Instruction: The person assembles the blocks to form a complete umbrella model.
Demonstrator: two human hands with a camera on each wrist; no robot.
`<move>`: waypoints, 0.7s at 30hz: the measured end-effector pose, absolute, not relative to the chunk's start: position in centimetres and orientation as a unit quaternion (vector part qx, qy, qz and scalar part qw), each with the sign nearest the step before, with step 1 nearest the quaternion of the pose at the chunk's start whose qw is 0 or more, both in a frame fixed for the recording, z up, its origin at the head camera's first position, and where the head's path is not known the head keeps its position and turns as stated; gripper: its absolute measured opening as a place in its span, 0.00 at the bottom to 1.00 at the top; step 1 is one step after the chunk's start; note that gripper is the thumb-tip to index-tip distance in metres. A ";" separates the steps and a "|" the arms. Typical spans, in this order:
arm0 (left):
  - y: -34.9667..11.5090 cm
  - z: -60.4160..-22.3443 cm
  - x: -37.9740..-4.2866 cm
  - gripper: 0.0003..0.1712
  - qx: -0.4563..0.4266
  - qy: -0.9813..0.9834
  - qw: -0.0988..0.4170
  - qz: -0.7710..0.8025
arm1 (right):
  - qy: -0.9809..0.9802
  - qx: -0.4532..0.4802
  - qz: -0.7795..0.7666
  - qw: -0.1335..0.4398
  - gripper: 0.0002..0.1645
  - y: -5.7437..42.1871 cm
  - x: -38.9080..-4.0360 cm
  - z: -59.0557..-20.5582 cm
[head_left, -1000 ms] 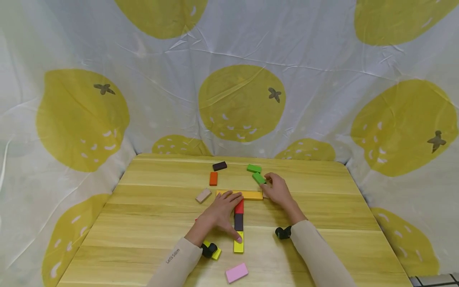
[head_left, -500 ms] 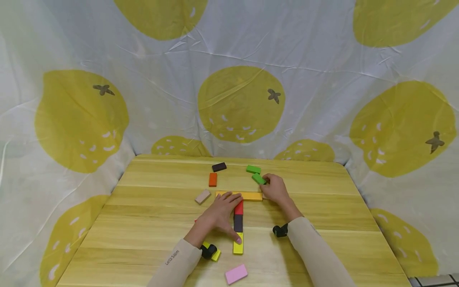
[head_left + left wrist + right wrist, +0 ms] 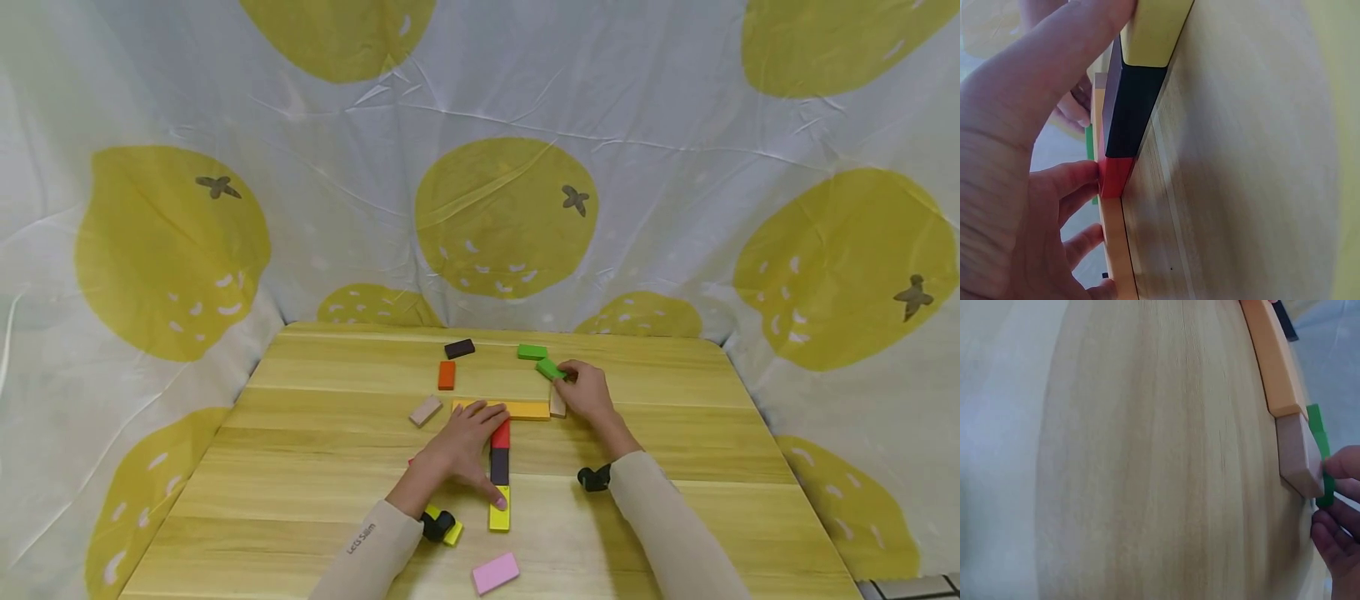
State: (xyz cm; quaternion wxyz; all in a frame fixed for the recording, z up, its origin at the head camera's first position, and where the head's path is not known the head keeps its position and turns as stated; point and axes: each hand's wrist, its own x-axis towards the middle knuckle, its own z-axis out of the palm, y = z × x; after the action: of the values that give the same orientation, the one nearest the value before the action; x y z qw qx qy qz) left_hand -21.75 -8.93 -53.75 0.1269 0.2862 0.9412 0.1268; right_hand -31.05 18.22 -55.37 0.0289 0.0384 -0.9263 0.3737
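Observation:
A line of blocks runs up the table: a yellow block (image 3: 498,518), a dark block (image 3: 499,467) and a red block (image 3: 501,433), meeting a long orange bar (image 3: 528,410) crosswise. My left hand (image 3: 459,446) spans this line, thumb on the yellow block. Its fingertips rest at the red block and the orange bar in the left wrist view. My right hand (image 3: 588,396) pinches the near end of a green block (image 3: 550,369) between thumb and fingers. Below it, a plain wooden block (image 3: 1297,453) touches the orange bar's right end.
Another green block (image 3: 532,352) lies behind the pinched one. Farther left are a dark block (image 3: 460,348), an orange-red block (image 3: 447,375) and a wooden block (image 3: 426,411). A pink block (image 3: 496,573) lies in front; a yellow block (image 3: 452,533) is partly under the left wrist camera.
My right hand has shifted slightly right, and the nearer green block has moved with it, away from the other green block. The plain wooden block shows more now. My left hand stays put.

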 end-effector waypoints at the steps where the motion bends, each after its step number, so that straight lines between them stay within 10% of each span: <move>1: -8.9 -53.7 -21.7 0.82 0.286 0.941 0.128 0.126 | -0.926 0.038 0.375 0.025 0.21 18.3 -31.1 -55.3; 21: -8.9 -53.6 -21.8 0.83 0.288 0.939 0.136 0.129 | -0.922 0.177 0.345 0.002 0.29 19.0 -29.9 -56.1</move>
State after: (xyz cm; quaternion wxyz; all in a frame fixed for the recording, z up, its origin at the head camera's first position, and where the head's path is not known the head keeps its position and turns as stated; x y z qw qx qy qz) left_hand -21.76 -8.91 -53.62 0.1355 0.2878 0.9392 0.1292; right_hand -29.94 18.95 -56.10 0.0023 0.1768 -0.9220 0.3445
